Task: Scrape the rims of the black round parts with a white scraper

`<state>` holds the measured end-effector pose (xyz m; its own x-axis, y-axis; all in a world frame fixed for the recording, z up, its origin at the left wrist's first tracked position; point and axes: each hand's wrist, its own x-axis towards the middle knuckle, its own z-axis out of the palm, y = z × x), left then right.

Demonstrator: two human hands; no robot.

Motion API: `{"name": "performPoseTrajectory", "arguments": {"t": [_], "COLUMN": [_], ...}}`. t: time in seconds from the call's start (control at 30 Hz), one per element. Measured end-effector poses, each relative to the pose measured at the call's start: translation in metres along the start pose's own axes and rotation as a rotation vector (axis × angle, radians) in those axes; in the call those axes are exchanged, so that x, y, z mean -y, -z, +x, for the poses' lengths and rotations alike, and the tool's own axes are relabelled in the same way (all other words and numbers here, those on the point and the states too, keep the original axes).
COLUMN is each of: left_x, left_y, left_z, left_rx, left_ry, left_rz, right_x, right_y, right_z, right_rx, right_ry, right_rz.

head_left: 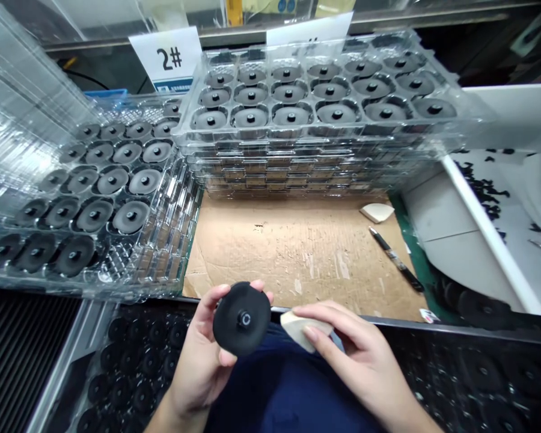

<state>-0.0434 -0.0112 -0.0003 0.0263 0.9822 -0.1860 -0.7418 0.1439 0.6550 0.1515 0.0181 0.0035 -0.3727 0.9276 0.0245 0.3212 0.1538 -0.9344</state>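
Note:
My left hand (202, 355) grips a round black disc (234, 331) by its edge, with the raised hub at its centre facing up toward me. Between the thumb and fingers of my right hand (351, 343) is a cream-coloured wedge sponge (297, 329). It is held just to the right of the disc, with a small gap between them. Both hands are above the front edge of a cardboard sheet (270, 258). Part of the sponge is hidden behind my right fingers.
Clear plastic trays of black discs are stacked at the back (293, 132) and on the left (117, 240). A second wedge sponge (377, 212) and a black pen (395, 258) lie on the cardboard. At right stands a white-edged tray (491, 240) with small black scraps.

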Motion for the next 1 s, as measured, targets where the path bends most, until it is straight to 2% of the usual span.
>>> {"name": "performPoseTrajectory", "arguments": {"t": [0.1, 0.17, 0.23, 0.27, 0.37, 0.43, 0.53, 0.6, 0.73, 0.77, 0.9, 1.0], "left_x": [0.003, 0.005, 0.005, 0.004, 0.001, 0.001, 0.002, 0.001, -0.005, -0.005, -0.001, 0.001], "left_y": [0.000, -0.001, -0.002, -0.002, -0.001, 0.001, 0.002, 0.000, -0.006, -0.007, -0.007, -0.009], "left_z": [-0.002, -0.004, -0.006, -0.007, -0.008, -0.007, -0.007, -0.006, -0.004, -0.003, -0.001, -0.002], "left_rx": [0.015, 0.005, -0.057, -0.094, -0.182, -0.187, -0.179, -0.179, -0.172, -0.153, -0.059, -0.087], "left_ry": [-0.003, -0.005, -0.010, -0.010, 0.014, 0.026, 0.001, 0.021, 0.078, 0.073, 0.051, 0.034], "left_rz": [0.021, 0.035, 0.044, 0.048, 0.060, 0.061, 0.040, 0.037, 0.031, 0.026, 0.016, 0.018], "right_x": [0.011, 0.022, 0.030, 0.032, 0.033, 0.032, 0.033, 0.034, 0.030, 0.028, 0.026, 0.030], "right_y": [0.005, 0.004, 0.001, -0.001, -0.003, -0.003, -0.005, -0.008, -0.006, -0.003, 0.009, 0.007], "right_z": [0.007, 0.014, 0.021, 0.024, 0.032, 0.035, 0.038, 0.034, 0.014, 0.010, 0.007, 0.016], "right_rx": [-0.041, -0.055, -0.071, -0.060, 0.073, 0.134, 0.022, -0.021, 0.213, 0.233, 0.083, -0.033], "right_ry": [0.122, 0.306, 0.487, 0.529, 0.460, 0.433, 0.514, 0.513, 0.352, 0.313, 0.233, 0.349], "right_rz": [-0.083, -0.135, -0.176, -0.188, -0.184, -0.183, -0.167, -0.124, 0.136, 0.196, 0.150, 0.021]}}
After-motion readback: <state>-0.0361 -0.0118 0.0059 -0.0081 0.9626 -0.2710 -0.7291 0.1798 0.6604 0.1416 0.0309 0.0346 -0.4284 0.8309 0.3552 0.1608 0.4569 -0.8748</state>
